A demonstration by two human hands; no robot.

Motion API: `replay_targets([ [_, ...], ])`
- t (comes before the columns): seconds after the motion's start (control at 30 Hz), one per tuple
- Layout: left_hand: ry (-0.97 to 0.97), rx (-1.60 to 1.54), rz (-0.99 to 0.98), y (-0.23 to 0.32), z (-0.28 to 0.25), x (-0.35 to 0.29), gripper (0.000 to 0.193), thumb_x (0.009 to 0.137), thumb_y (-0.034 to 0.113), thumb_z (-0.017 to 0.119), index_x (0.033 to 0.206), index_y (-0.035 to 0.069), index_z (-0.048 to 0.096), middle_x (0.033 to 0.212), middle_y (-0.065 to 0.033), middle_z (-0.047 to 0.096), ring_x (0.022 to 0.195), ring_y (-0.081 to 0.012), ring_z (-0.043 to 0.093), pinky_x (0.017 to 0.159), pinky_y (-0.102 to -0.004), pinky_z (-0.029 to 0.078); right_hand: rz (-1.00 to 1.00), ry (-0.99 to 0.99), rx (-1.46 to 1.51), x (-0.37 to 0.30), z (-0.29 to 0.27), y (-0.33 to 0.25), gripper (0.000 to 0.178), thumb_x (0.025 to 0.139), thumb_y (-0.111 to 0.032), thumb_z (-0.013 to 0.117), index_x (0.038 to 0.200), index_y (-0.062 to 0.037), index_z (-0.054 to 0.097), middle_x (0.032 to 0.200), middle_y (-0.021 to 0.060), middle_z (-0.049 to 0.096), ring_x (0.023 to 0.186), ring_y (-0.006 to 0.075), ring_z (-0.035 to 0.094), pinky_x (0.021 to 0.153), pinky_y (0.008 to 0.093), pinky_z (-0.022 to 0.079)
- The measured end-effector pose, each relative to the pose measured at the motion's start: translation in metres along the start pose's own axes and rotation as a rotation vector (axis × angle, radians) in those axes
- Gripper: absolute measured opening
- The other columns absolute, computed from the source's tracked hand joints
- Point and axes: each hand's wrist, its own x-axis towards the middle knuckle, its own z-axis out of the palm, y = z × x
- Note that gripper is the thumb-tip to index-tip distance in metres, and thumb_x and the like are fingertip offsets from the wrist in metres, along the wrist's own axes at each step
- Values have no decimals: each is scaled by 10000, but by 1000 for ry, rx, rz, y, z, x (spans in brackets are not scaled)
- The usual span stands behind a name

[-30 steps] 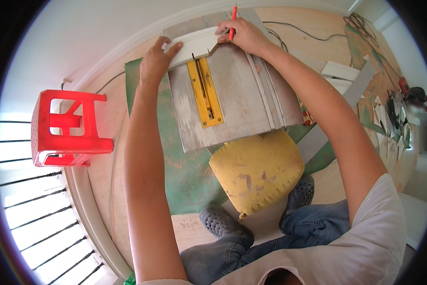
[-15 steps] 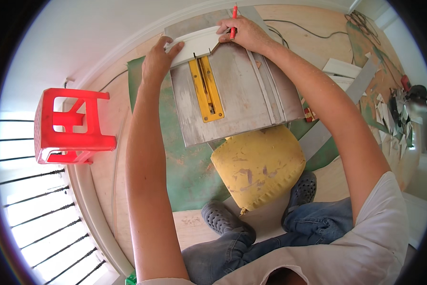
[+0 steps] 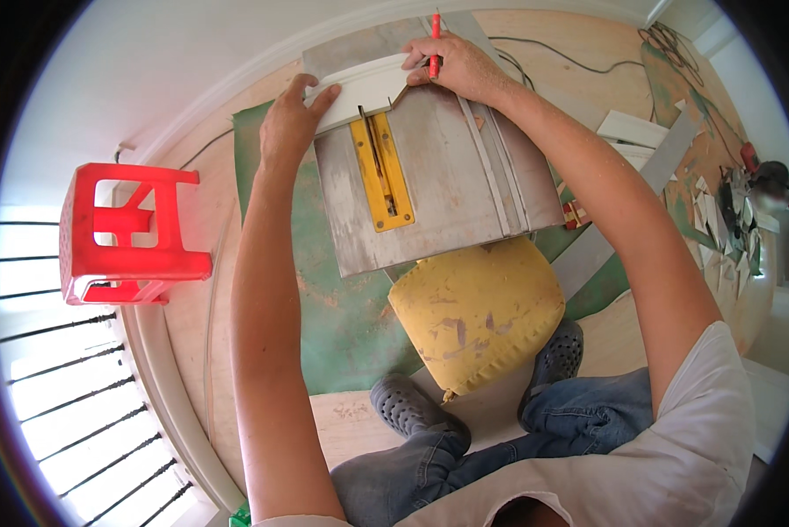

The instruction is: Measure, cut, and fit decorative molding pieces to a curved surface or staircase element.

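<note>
A white moulding board [image 3: 364, 86] lies across the far part of a grey metal table saw [image 3: 438, 167]. Its right end is cut at a slant, and two short dark marks or slots show along its near edge. My left hand [image 3: 296, 114] grips the board's left part, thumb on top. At the right end my right hand [image 3: 452, 66] pinches the board while a red pencil or marker [image 3: 436, 48] stands up between its fingers. In the saw top, a yellow insert plate [image 3: 381, 176] with a dark slot runs toward me from the board.
A yellow padded seat or cushion [image 3: 478, 312] is between my feet and the saw. On the left is a red plastic stool [image 3: 140, 237], near black railing bars [image 3: 69, 360]. Offcuts [image 3: 711, 215], a power tool [image 3: 768, 180] and cables [image 3: 671, 44] lie to the right.
The view has shifted slightly. Both hands keep their hold on the board, with no clear movement of it against the saw.
</note>
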Motion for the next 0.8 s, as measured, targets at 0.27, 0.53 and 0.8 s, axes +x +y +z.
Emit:
replay_targets([
  [0.27, 21, 5, 7, -1, 1, -1, 631, 941, 656, 605, 1306, 141, 629, 1226, -175, 714, 1130, -328, 685, 927, -459, 530, 50, -25, 27, -2, -2, -3, 302, 834, -298, 839, 1018, -78, 745, 1136, 92, 716, 1045, 264, 669, 927, 378, 532],
  [0.53, 70, 19, 27, -1, 7, 0, 616, 948, 647, 605, 1288, 135, 639, 1194, -179, 721, 1111, -325, 694, 910, -460, 537, 52, -11, 137, -2, -3, 0, 311, 835, -305, 846, 994, -54, 753, 1027, 104, 734, 974, 267, 685, 876, 377, 541],
  [0.8, 61, -24, 57, -11, 7, 25, 619, 934, 658, 619, 1271, 139, 639, 1056, -176, 754, 1037, -341, 717, 874, -467, 539, 269, -93, 72, 14, 6, -1, 273, 876, -240, 798, 1062, -56, 717, 1268, 93, 710, 1074, 266, 679, 939, 373, 525],
])
